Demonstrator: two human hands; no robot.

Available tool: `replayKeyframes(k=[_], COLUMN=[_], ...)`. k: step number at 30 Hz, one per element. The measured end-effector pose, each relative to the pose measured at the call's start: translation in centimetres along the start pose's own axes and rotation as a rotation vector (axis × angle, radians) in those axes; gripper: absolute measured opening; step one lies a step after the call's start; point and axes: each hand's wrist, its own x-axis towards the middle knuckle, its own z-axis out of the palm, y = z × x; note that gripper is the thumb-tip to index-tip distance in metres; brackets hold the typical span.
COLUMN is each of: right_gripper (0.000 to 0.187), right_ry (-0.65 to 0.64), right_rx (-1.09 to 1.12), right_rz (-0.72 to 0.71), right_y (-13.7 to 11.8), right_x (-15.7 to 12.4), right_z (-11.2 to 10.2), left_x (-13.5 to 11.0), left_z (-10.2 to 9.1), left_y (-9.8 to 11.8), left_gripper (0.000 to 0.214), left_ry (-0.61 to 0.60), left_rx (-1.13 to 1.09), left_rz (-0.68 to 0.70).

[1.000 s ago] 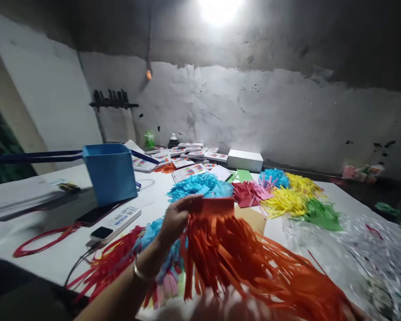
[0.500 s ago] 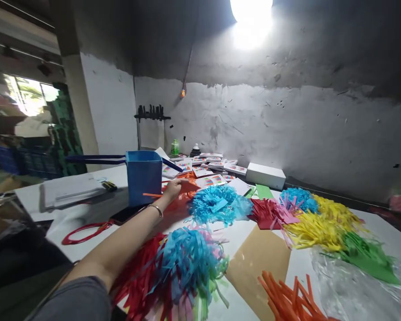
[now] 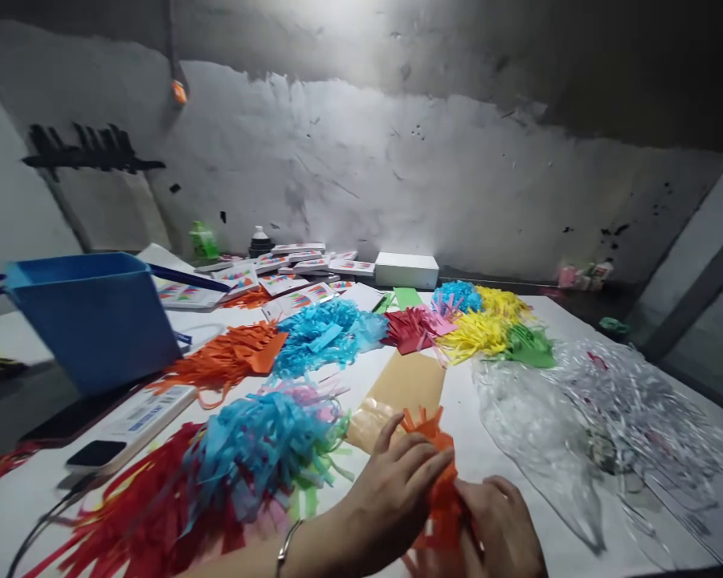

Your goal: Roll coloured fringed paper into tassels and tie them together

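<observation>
My left hand [image 3: 391, 494], with a bracelet on its wrist, is closed over a piece of orange fringed tissue paper [image 3: 439, 498] at the lower middle. My right hand [image 3: 506, 534] grips the same paper from the right; its fingers are partly hidden. Cut strips stick up past my left fingers. Just beyond lies a brown paper sheet [image 3: 413, 381] with a clear plastic patch. To the left of my hands is a heap of blue fringed paper [image 3: 259, 441] above red fringed paper [image 3: 150, 506]. Farther back sits more orange fringed paper [image 3: 232, 357].
A blue bin [image 3: 96, 321] stands at the left, beside a white box-shaped device [image 3: 132, 429] with a cable. Several printed packs [image 3: 301, 261] and a white box [image 3: 406, 270] line the wall. Yellow fringed paper [image 3: 479, 333] and clear plastic [image 3: 536, 433] lie to the right.
The view has swung right. My left hand has come back from the orange pile near the bin to the front, where both hands now hold orange fringed paper. My right hand has come into view.
</observation>
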Motion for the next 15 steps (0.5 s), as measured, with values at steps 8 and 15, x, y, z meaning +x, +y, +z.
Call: replayKeyframes(k=[8, 15], right_gripper=[0.041, 0.051], right_ry=[-0.118, -0.065], right_rx=[-0.214, -0.135], right_rz=[-0.007, -0.008], right_y=[2.0, 1.8], right_x=[-1.2, 0.1], right_z=[-3.3, -4.8], left_x=[-1.5, 2.9], left_z=[0.9, -1.5], left_y=[1.3, -0.2], left_gripper=[0.032, 0.061], left_ry=[-0.032, -0.260], left_rx=[-0.376, -0.955], left_rz=[0.073, -0.576])
